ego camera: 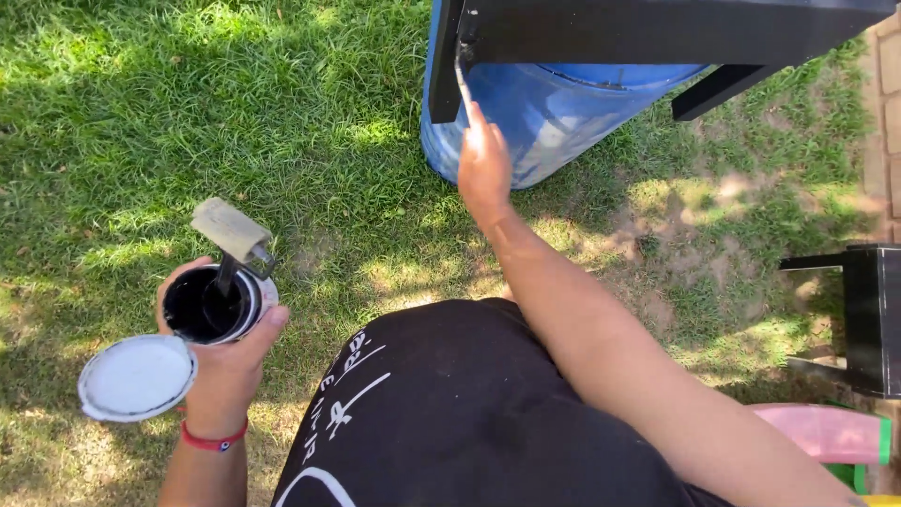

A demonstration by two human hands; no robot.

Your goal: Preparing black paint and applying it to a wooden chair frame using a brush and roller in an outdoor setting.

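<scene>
My left hand grips an open can of black paint from below, held over the grass. A small paint roller stands in the can, its pale sleeve sticking out above the rim. The can's white lid sits against my fingers at the lower left. My right hand reaches forward and holds a thin brush, whose tip touches the black painted wooden frame at its left leg.
A blue plastic barrel stands under the black frame. Another black painted piece is at the right edge, beside paving bricks. A pink object lies at lower right. Grass covers the ground.
</scene>
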